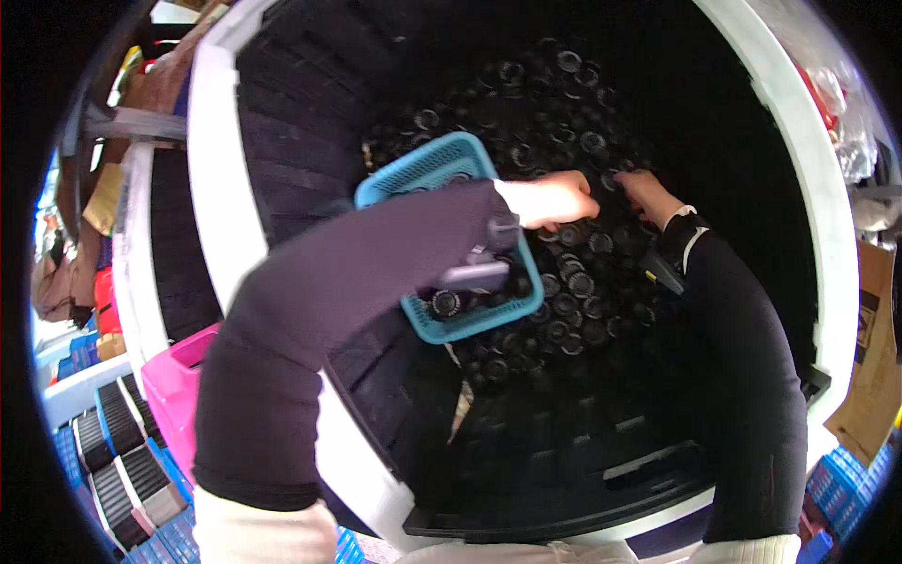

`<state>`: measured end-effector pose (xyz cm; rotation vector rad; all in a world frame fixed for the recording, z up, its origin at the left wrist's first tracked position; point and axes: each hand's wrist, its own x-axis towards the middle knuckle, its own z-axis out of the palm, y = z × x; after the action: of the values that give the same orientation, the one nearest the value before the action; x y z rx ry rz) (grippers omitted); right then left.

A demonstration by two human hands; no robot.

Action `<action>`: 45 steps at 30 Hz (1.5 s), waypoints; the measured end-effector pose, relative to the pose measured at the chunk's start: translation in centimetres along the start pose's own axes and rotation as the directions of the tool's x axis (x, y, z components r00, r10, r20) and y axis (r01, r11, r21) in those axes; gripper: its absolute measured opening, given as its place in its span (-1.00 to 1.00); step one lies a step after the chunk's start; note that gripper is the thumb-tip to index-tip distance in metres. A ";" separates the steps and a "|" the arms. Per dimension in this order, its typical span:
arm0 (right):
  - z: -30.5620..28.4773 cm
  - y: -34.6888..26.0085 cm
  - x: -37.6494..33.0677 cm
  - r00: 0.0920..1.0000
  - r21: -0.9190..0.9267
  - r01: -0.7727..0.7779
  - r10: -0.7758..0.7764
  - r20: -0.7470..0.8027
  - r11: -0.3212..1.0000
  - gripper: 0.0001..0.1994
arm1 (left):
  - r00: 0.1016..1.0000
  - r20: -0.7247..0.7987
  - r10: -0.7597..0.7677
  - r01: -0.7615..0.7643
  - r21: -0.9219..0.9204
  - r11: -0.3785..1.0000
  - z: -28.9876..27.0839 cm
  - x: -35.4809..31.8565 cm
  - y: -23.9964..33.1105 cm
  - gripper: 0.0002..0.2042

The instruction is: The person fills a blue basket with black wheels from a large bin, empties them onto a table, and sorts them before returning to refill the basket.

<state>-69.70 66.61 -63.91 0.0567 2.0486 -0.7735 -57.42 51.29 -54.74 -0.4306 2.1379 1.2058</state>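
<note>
A heap of small black round pieces with ribbed rims [581, 284], like caps or little wheels, lies inside a deep black bin. Over this heap, my left hand [556, 199] has its fingers curled closed; whatever they grip is hidden. Just to its right, my right hand [650, 195] reaches down among the pieces with its fingers bent together, and what is in them is too dark to make out. A light blue plastic basket [474, 327] rests tilted on the heap under my left forearm. Several of the black pieces lie in it, partly covered by my sleeve.
The bin's thick white rim [225, 179] curves round both my arms. Outside it on the left are a pink plastic container [176, 390] and stacked trays of black parts [122, 451]. Cardboard [872, 376] and blue crates [846, 484] stand at the right.
</note>
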 end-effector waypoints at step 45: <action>-5.4 -2.9 -2.3 0.811 -0.026 0.352 -0.292 0.507 0.935 -0.64 | 0.870 -0.119 0.479 -0.451 -0.586 0.673 7.8 5.3 -5.7 -0.54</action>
<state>-73.36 67.79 -58.64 -0.5265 1.6134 -0.7718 -55.29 55.08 -64.94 -0.0958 1.8298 2.1923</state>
